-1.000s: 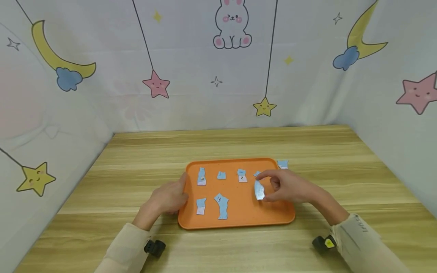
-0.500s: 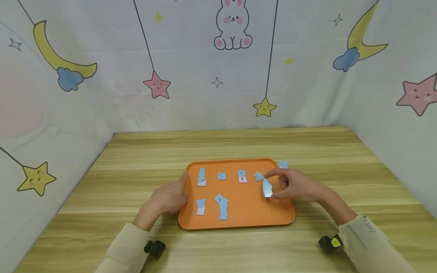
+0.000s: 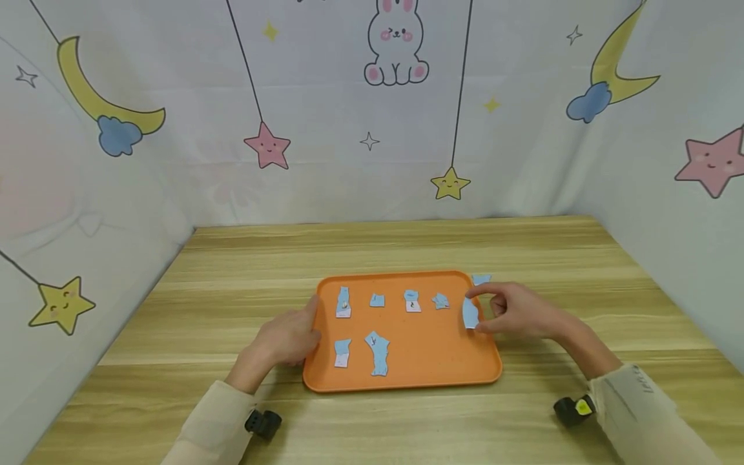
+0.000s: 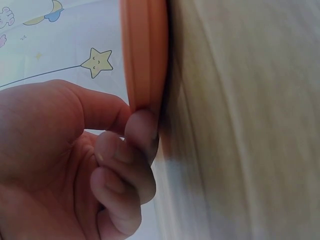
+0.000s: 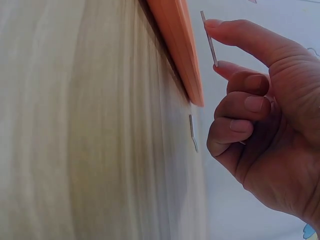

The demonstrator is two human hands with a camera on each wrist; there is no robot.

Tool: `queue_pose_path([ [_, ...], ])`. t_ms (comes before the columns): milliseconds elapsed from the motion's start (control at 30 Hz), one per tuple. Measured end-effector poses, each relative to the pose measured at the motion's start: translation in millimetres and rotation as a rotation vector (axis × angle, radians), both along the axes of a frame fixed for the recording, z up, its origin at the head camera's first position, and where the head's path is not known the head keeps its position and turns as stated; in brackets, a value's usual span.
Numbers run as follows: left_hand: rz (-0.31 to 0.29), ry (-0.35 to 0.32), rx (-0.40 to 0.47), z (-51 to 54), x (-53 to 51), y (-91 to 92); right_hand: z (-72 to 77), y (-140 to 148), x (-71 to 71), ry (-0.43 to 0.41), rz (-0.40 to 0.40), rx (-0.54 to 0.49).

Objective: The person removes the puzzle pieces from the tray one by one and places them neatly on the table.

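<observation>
My left hand (image 3: 289,334) pinches the left rim of an orange tray (image 3: 407,361) between thumb and curled fingers; in the left wrist view the fingers (image 4: 124,155) close on the tray's edge. Above the tray's right side, my right hand (image 3: 520,311) holds a thin, light blue puzzle-like piece (image 3: 470,314) by its ends between thumb and index finger. From the right wrist, that flat piece (image 5: 210,40) shows edge-on, apart from the tray, with the other fingers curled into the palm. What is printed on it is too small to tell.
Several flat blue and pink pieces lie on the tray, among them a long one (image 3: 380,355) and a jagged one (image 3: 440,301). Another piece (image 3: 481,279) lies on the wooden table (image 3: 401,245) beyond the tray's right corner. A printed curtain (image 3: 325,181) hangs behind.
My right hand has moved to the right with the blue piece, from over the tray's inner right part to its right rim, uncovering the jagged piece. The left hand stays put.
</observation>
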State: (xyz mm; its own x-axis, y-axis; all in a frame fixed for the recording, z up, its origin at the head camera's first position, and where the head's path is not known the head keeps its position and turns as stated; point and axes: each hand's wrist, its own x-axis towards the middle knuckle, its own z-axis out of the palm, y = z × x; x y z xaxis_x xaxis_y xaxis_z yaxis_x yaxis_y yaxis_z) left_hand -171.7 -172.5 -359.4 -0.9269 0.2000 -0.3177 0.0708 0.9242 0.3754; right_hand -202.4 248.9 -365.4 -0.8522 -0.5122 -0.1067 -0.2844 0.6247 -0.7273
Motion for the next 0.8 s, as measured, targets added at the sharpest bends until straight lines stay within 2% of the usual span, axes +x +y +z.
queue_pose_path([
  [800, 0.005, -0.003, 0.011, -0.6, 0.4, -0.3, -2.2, 28.4, -7.5, -0.036, -0.038, -0.025],
])
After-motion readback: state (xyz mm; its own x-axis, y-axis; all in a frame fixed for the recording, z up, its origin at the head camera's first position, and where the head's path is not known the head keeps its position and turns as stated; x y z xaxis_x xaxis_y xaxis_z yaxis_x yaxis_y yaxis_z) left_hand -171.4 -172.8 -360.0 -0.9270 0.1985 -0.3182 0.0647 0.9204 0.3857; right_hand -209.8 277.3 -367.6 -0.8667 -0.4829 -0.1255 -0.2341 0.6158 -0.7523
